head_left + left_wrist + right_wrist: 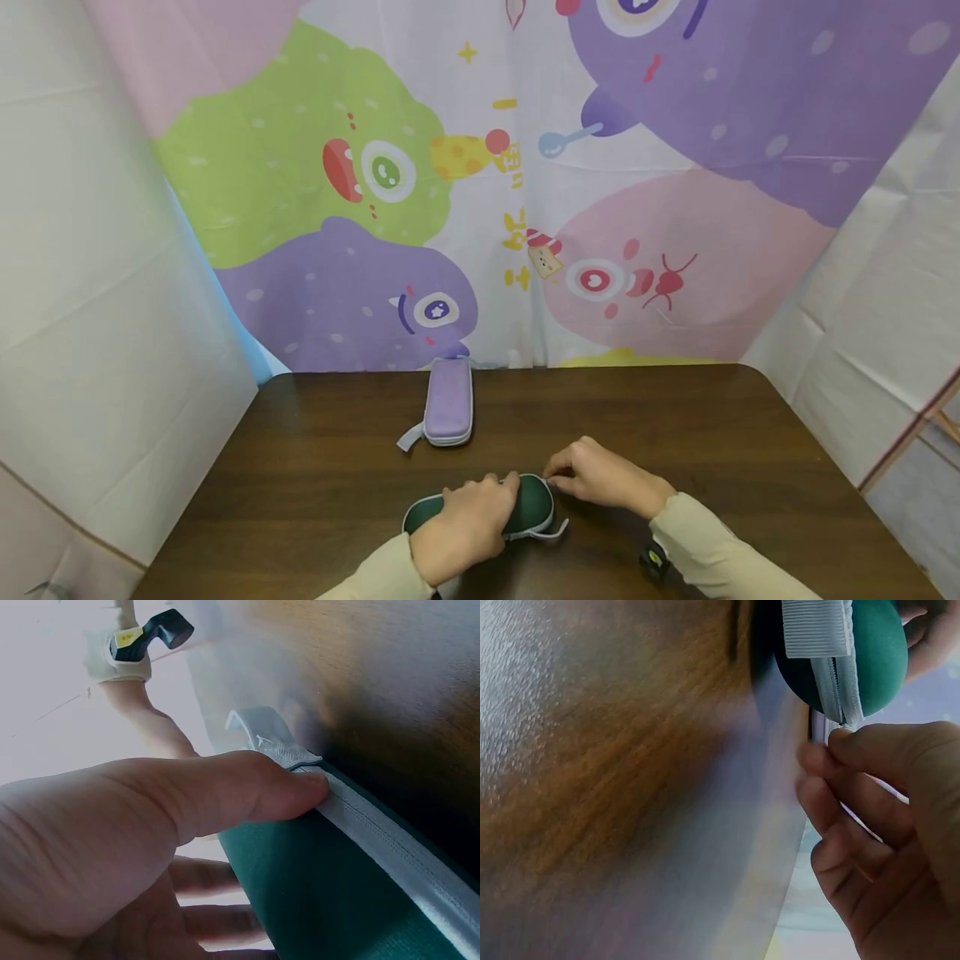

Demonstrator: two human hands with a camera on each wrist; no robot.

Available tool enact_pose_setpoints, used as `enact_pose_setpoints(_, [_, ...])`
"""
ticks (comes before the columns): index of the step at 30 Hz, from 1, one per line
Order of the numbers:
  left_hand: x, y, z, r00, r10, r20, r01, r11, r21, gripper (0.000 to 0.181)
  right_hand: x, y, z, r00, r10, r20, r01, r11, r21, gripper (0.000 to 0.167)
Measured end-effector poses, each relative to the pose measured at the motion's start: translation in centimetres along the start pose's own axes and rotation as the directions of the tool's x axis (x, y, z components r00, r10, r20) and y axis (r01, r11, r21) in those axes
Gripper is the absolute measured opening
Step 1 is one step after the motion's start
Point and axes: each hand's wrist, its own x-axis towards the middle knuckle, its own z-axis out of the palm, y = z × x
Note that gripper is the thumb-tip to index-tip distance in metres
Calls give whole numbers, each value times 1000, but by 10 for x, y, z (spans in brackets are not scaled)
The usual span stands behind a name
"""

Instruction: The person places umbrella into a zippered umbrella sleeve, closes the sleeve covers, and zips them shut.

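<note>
A dark green zippered case with pale grey trim lies near the table's front. My left hand grips it from above, the thumb pressed along the grey zipper edge. At the case's right end, my right hand pinches something small between thumb and forefinger, at the end of the zipper. It looks like the zipper pull, mostly hidden by the fingertips. A grey fabric loop sticks out from the case's near right side.
A lilac zippered case with a grey strap lies at the back of the brown wooden table. Behind the table hangs a cartoon-printed curtain. A black device sits at my right wrist.
</note>
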Motion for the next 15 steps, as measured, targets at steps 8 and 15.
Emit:
enact_pose_setpoints(8, [3,-1,-1,999,3,40,-3,1000,-16,70,-1,-2,0,999,22,-36,-22,1000,-6,9])
enact_pose_setpoints(15, [2,-2,-3,1000,5,24,-5,1000,-23,70,-1,-2,-2,999,44,-12,-44,999,20,9])
